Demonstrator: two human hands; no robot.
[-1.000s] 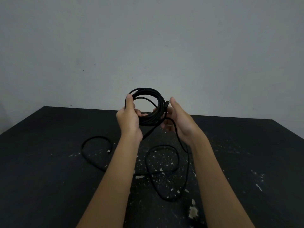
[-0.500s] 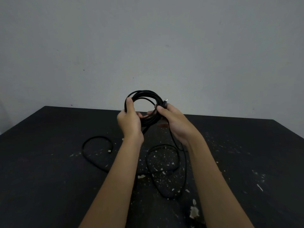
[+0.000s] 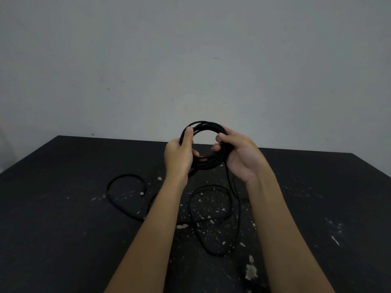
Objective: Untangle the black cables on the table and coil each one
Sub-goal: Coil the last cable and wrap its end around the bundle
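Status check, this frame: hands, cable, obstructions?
Both on the coil: left hand and right hand grip it above the table. Its tail hangs to loose loops lying uncoiled. No obstruction seen.

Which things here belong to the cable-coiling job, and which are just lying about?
Job:
- black cable coil, held up by the left hand and right hand
- loose black cable loops, not yet coiled
- connector end

Just there:
- black table
- white paint chips
- grey wall
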